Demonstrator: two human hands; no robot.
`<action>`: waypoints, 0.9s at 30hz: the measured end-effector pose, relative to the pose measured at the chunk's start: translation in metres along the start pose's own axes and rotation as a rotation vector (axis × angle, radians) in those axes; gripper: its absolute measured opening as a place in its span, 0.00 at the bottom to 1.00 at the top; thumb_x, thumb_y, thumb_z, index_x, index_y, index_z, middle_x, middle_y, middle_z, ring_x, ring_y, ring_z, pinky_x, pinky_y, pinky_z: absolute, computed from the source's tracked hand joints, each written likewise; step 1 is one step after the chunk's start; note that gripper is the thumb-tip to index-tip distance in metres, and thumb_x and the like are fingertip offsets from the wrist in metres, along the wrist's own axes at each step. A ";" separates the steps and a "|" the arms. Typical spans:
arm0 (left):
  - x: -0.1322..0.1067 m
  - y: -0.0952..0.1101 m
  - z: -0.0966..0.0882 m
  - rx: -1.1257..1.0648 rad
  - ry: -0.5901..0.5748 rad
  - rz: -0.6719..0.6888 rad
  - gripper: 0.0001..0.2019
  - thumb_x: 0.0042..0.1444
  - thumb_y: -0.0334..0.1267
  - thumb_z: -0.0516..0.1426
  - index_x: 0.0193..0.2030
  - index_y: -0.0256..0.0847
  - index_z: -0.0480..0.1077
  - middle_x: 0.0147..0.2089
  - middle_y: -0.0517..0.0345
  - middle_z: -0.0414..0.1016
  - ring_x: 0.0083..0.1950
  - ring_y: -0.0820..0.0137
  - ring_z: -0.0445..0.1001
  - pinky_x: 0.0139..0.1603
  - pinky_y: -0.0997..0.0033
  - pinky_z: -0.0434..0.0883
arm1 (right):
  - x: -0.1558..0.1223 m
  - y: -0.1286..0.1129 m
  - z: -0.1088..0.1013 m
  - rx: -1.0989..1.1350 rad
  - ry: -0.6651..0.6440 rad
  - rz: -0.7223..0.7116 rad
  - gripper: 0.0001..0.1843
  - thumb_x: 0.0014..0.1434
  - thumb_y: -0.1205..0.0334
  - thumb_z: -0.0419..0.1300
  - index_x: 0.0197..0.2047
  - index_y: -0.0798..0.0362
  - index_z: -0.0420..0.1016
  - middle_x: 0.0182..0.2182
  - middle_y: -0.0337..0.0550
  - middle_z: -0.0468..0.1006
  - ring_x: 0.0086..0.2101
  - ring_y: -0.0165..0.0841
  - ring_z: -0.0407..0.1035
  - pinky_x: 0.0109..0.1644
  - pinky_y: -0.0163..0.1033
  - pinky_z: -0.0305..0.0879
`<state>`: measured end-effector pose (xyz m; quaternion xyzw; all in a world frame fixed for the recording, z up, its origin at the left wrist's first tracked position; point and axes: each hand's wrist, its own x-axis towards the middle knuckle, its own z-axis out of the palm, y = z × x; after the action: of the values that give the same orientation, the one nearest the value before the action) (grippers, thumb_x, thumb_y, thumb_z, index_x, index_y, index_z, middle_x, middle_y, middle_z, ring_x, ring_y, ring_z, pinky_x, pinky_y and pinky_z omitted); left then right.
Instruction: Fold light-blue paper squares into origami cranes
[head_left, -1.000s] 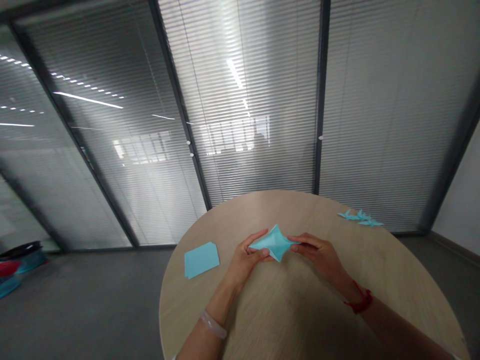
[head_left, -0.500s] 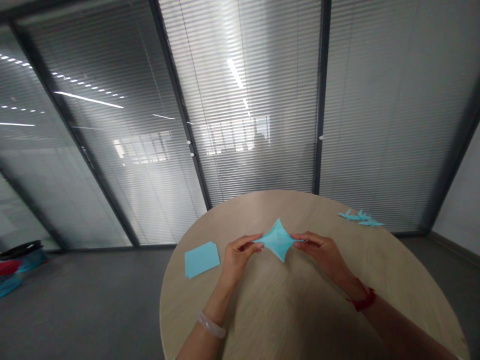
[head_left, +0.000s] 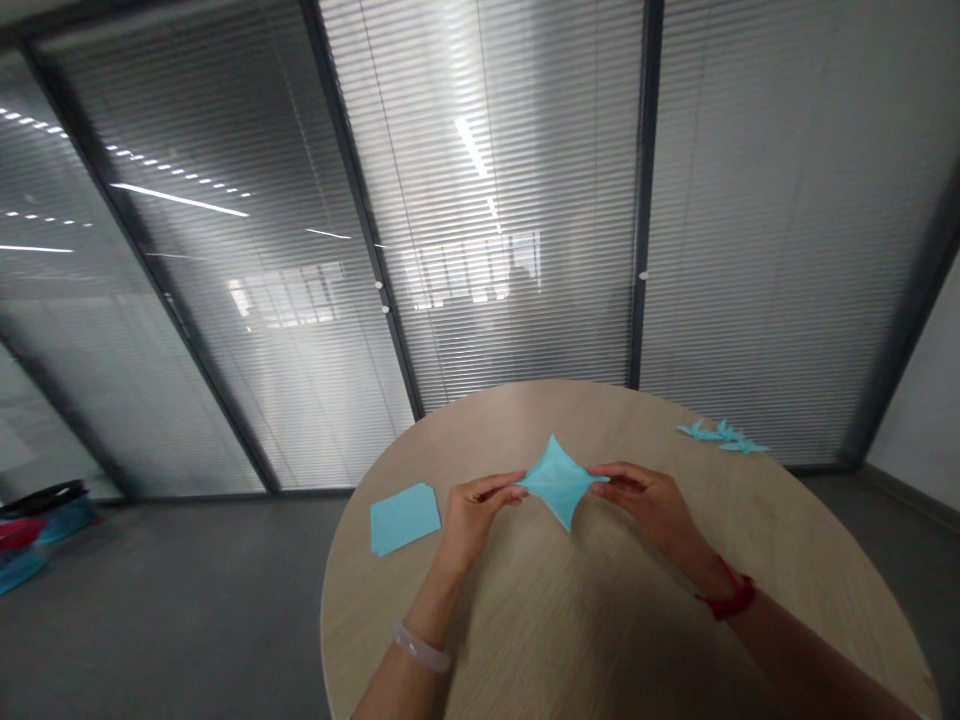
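Between my two hands a light blue sheet of origami paper [head_left: 559, 482] is held over the table, spread into a four-pointed star shape with curved-in edges. My left hand [head_left: 476, 510] pinches its left point between thumb and fingers. Its right point is gripped the same way by my right hand [head_left: 651, 502]. One free point of the paper faces away from me, the other toward me. To the left of my left hand lies a stack of square blue paper [head_left: 405, 520].
The round wooden table [head_left: 600, 640] stands before a glass wall with blinds [head_left: 510, 330]. Several folded blue paper pieces [head_left: 721, 437] lie near its far right edge. Bins with blue, red and black parts [head_left: 52, 515] stand on the floor at far left.
The star-shaped paper is stretched slightly wider, its near and far points a little farther apart. My right hand has shifted slightly right. Both hands keep their pinch.
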<state>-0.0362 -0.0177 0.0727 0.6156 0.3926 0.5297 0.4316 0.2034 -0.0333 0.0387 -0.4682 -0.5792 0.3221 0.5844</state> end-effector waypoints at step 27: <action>0.003 0.000 -0.003 -0.061 0.036 -0.064 0.09 0.42 0.37 0.66 0.33 0.39 0.81 0.30 0.54 0.82 0.32 0.66 0.79 0.39 0.69 0.77 | -0.003 -0.013 -0.006 0.052 0.092 0.022 0.16 0.44 0.51 0.69 0.34 0.53 0.82 0.33 0.47 0.84 0.35 0.42 0.78 0.38 0.42 0.74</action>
<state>-0.0384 -0.0148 0.0735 0.5797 0.4033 0.5383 0.4598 0.2068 -0.0414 0.0499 -0.4734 -0.5381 0.3214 0.6189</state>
